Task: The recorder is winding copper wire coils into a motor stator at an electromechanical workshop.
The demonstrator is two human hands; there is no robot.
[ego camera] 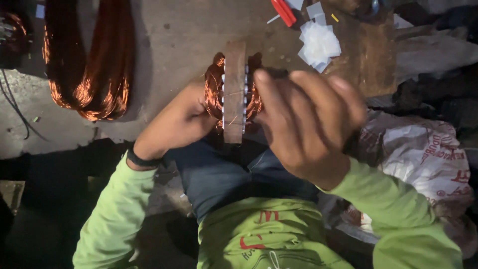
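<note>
Motor core (234,94), a flat rusty-brown ring seen edge-on, stands upright over the person's lap, just above the blue jeans (224,177). Copper windings (214,89) bulge from both of its faces, left and right. Thin light strips show along its edges.

Left hand (181,119) comes in from the lower left, wrist bent, palm pressed against the left-side windings; fingers are tucked behind the copper and mostly hidden. It is closed around that side of the core. A dark band (142,160) sits on this wrist.

Right hand (308,124) is closer to the camera and somewhat blurred. Back of the hand faces up, fingers curled inward toward the right face of the core, fingertips at the windings there. Whether it actually grips the copper or only touches it I cannot tell. The two hands sit on opposite sides of the core, apart from each other with the ring between them.

Both arms wear light green sleeves (119,209), elbows spread outward.

On the concrete floor (179,30), upper left, well apart: a large loose coil of copper wire (89,74). Upper right: a pile of small white paper pieces (318,45), and near it a red-handled tool (284,11). Right of the person lies a crumpled printed sack (423,154).
</note>
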